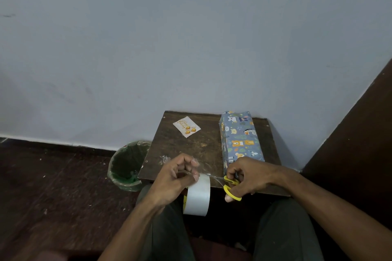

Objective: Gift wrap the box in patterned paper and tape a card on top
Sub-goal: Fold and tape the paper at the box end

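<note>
The box (pixel 240 136), wrapped in blue paper with animal figures, lies along the right side of a small dark wooden table (pixel 191 148). A white card (pixel 186 126) with orange shapes lies at the table's far left. My left hand (pixel 176 178) pinches a stretch of clear tape pulled from the wide tape roll (pixel 198 196), which hangs below the table's front edge. My right hand (pixel 246 178) grips yellow-handled scissors (pixel 230 186), their blades at the stretched tape just right of my left fingers.
A green bin (pixel 126 167) with a plastic liner stands on the dark floor left of the table. A pale blue wall rises behind. A dark wooden panel (pixel 360 133) stands at the right. My legs sit under the table's front edge.
</note>
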